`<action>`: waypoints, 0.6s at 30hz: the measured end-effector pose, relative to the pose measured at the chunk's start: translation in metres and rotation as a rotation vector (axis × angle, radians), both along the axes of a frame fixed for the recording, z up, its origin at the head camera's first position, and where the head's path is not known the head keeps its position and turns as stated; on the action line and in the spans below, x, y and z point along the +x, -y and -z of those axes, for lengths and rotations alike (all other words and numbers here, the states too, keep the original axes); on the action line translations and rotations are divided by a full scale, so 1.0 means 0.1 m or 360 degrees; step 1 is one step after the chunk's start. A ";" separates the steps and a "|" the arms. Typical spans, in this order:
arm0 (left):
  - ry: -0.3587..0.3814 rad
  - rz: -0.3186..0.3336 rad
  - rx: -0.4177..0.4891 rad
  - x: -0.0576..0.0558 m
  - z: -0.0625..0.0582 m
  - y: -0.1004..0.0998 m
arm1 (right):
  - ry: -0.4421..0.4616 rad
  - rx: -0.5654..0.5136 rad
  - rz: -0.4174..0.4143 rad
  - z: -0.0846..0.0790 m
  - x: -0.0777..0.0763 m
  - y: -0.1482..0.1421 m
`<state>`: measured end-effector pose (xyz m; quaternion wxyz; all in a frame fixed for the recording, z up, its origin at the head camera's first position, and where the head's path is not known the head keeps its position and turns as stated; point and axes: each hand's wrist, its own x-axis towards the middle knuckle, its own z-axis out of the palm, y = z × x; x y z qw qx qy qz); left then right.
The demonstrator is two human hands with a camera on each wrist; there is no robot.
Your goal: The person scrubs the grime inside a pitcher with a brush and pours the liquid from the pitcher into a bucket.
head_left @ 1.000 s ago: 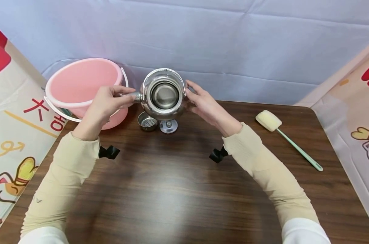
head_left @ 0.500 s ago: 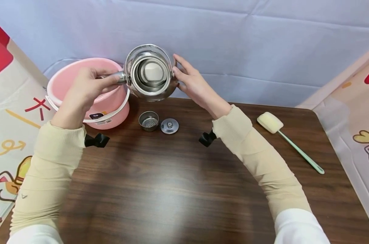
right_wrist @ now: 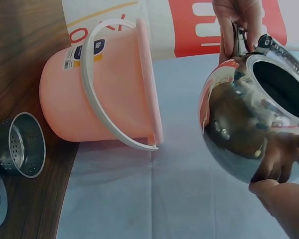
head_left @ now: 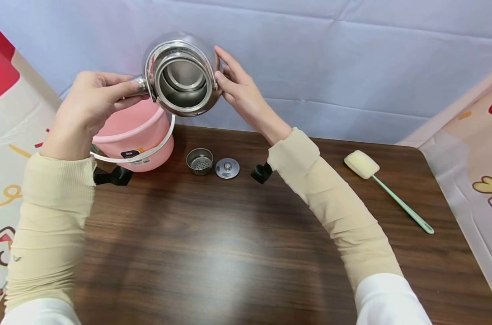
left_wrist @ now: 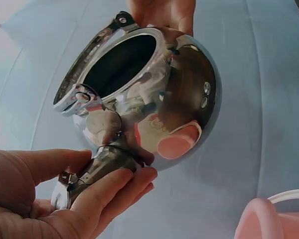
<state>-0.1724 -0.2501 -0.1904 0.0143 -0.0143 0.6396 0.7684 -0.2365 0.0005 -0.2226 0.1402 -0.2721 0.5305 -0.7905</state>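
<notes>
A shiny steel teapot (head_left: 185, 95) is held up above the back edge of the table, lidless, its round mouth tilted toward the head camera. My left hand (head_left: 92, 100) grips its short spout (left_wrist: 114, 167) between thumb and fingers. On the opposite side, my right hand (head_left: 242, 85) holds the rounded body with thumb and fingertips; part of those fingers is hidden behind it. The hoop handle lies folded down around the mouth. Below left of the teapot stands a pink bucket (head_left: 156, 140) with a white handle, partly covered by my left hand.
On the dark wooden table (head_left: 237, 234) sit a perforated steel strainer cup (head_left: 199, 161) and a small steel lid (head_left: 227, 168), side by side. A sponge brush (head_left: 361, 164) with a green handle lies at right. Pale cloth (head_left: 311, 58) hangs behind.
Both hands have carried the teapot up and to the left, from behind the strainer and lid toward the bucket's side. The bucket, strainer, lid and brush stay put.
</notes>
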 end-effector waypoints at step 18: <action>-0.0075 -0.0365 0.0581 0.00 0.00 0.18 | 0.0050 0.0040 0.0005 -0.18 -0.18 0.42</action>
